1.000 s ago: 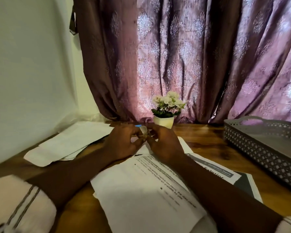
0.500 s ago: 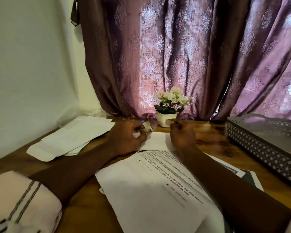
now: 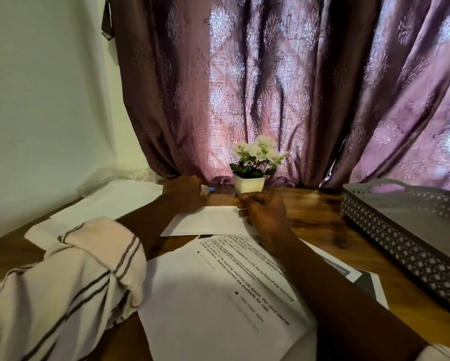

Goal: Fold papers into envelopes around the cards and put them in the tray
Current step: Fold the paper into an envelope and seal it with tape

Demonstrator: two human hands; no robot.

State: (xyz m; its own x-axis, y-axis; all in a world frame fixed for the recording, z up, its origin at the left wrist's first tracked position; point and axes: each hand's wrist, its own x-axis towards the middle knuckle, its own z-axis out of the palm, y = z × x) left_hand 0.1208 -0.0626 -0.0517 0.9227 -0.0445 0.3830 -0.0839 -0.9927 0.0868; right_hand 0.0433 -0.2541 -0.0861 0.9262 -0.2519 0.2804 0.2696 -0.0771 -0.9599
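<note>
Behind everything, a big purple curtain (image 3: pixel 270 87) is hanging down; under it a wooden table (image 3: pixel 317 214) is holding all the things; on the right a grey tray (image 3: pixel 374 212) is sitting, well apart from the hands; close to the person, printed sheets (image 3: pixel 213 295) are lying in a loose pile; past them the folded white paper (image 3: pixel 208 221) is lying flat in the middle, its long side running left to right; no card is showing, and I cannot tell if one is tucked inside; a little flower pot (image 3: pixel 248 184) is standing just behind the paper; the left hand (image 3: pixel 186 194) is sitting at the paper's far left corner, its fingers curling round a small tube with a blue tip (image 3: pixel 207 190); the right hand (image 3: pixel 266 213) is touching the paper's right end with fingers curling in tight, and I cannot tell if they are pinching anything; the paper is lying between both hands, and the right hand is nearer the tray, so I am guessing it is the better one for carrying the paper there.
</note>
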